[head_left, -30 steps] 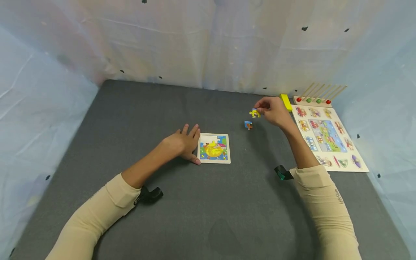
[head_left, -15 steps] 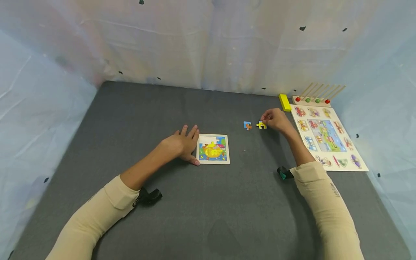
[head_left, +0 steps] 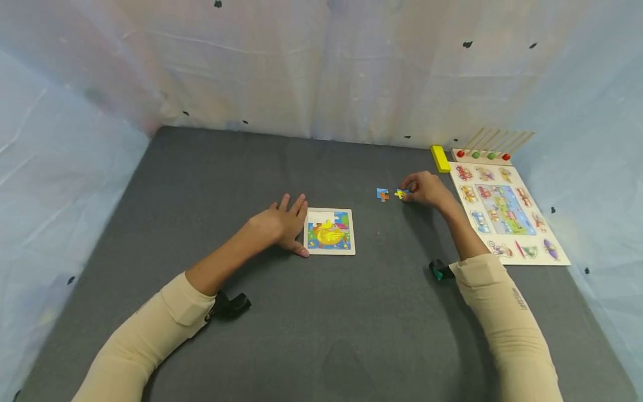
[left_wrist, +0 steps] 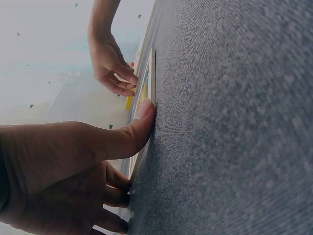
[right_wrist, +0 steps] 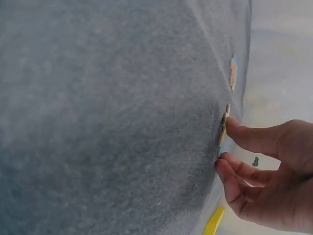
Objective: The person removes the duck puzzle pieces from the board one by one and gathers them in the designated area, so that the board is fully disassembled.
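Observation:
My left hand (head_left: 281, 226) lies spread on the table, thumb and fingers along the left edge of a small framed jigsaw puzzle (head_left: 353, 234). That puzzle shows a yellow bird, with a pale bare patch at its upper left. Further right, my right hand (head_left: 427, 188) pinches a yellow and blue puzzle piece (head_left: 400, 194). In the right wrist view the thumb is on one side of the piece (right_wrist: 224, 128) and the fingertips are at its lower edge, close against the cloth. Just left of it lies a loose blue and brown puzzle piece (head_left: 382, 194).
At the right lies a large picture board (head_left: 527, 254) with vehicle and toy pictures. Behind it stands a wooden rack (head_left: 484, 158) with thin upright sticks and red and green beads. A yellow block (head_left: 440, 159) is beside them. Pale sheeting (head_left: 321, 67) hangs along the table's back edge.
My right hand has brought the yellow piece down and to the right, level with the blue and brown piece, and the piece has turned in the fingers. My left hand stays by the frame.

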A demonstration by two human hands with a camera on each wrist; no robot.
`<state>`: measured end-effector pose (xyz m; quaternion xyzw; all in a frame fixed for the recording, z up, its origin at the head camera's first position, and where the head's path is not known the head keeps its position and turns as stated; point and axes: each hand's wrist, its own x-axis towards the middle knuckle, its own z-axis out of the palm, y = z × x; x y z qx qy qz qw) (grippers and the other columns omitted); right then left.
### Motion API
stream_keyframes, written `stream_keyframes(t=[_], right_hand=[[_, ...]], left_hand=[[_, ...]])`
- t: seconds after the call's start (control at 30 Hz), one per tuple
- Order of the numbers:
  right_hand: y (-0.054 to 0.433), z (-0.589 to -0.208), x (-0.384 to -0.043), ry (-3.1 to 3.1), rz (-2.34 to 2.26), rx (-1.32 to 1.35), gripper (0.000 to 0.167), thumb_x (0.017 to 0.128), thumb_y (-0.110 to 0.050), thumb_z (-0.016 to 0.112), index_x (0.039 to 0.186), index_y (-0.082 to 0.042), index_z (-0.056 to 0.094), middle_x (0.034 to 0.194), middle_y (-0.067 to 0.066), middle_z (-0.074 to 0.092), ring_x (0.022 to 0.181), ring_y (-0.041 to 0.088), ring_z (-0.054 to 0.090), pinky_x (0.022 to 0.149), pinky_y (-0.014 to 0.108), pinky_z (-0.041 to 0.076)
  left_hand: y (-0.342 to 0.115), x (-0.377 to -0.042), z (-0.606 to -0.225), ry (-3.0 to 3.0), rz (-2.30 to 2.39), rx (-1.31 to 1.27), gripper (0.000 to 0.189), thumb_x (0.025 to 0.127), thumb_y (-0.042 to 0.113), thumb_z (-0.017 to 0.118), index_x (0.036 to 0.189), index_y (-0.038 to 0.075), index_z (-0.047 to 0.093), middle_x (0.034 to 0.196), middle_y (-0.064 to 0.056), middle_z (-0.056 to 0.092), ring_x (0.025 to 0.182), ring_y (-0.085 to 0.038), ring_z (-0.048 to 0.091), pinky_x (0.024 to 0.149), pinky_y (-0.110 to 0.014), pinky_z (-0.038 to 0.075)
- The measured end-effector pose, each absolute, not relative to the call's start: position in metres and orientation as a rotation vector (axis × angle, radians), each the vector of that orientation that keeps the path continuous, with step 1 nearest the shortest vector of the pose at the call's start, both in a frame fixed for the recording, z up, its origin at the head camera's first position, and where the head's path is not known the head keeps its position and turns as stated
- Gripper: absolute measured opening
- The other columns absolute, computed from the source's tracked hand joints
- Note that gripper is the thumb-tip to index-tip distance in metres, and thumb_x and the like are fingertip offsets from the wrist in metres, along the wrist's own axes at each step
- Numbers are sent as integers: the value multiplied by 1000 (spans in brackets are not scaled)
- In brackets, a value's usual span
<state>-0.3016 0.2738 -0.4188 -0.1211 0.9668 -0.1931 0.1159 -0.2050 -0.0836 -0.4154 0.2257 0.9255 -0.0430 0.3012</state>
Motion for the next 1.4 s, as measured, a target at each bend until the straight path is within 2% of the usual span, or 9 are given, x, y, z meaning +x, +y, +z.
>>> stream_keyframes(t=[0.4, 0.67, 0.8, 0.87, 1.03, 1.4], right_hand=[[271, -419, -298, 2824, -537, -305, 27, 94, -8, 77, 118, 3, 72, 97, 17, 62, 82, 25, 53, 72, 34, 43], [270, -415, -296, 2805, -498, -349, 33, 94, -8, 76, 124, 5, 68, 107, 26, 65, 86, 29, 57, 74, 38, 47], [263, -407, -291, 2822, -472, -426, 36, 95, -8, 75, 126, 7, 66, 105, 29, 66, 85, 32, 60, 75, 44, 50], [257, -402, -287, 2834, -454, -476, 38, 94, -8, 76, 126, 9, 66, 107, 32, 67, 88, 36, 62, 80, 50, 52], [231, -390, -274, 2834, -445, -583, 39, 95, -8, 75, 128, 10, 66, 121, 36, 65, 110, 47, 63, 94, 59, 51], [167, -397, -240, 2693, -456, -857, 39, 92, -9, 80, 128, 2, 70, 122, 24, 65, 111, 39, 65, 94, 50, 56]], left_hand=[[-83, -203, -414, 2458, -117, 599, 122, 92, 67, 67, 167, 0, -1, 176, -19, -11, 163, -48, -2, 131, -61, 19], [-84, -203, -414, 2454, -120, 599, 122, 92, 67, 67, 167, -1, -1, 176, -20, -10, 163, -48, -2, 131, -61, 19], [-84, -203, -414, 2455, -121, 596, 121, 92, 67, 67, 167, -1, -1, 176, -19, -10, 163, -48, -2, 131, -61, 19], [-83, -204, -414, 2454, -119, 595, 121, 92, 66, 67, 167, -1, -1, 176, -19, -11, 163, -48, -3, 131, -61, 18], [-82, -203, -412, 2456, -124, 591, 121, 92, 66, 67, 167, 0, -2, 176, -19, -12, 163, -47, -4, 131, -61, 18], [-82, -201, -413, 2457, -128, 586, 121, 92, 66, 66, 167, 0, -2, 176, -19, -11, 163, -47, -3, 131, -61, 18]])
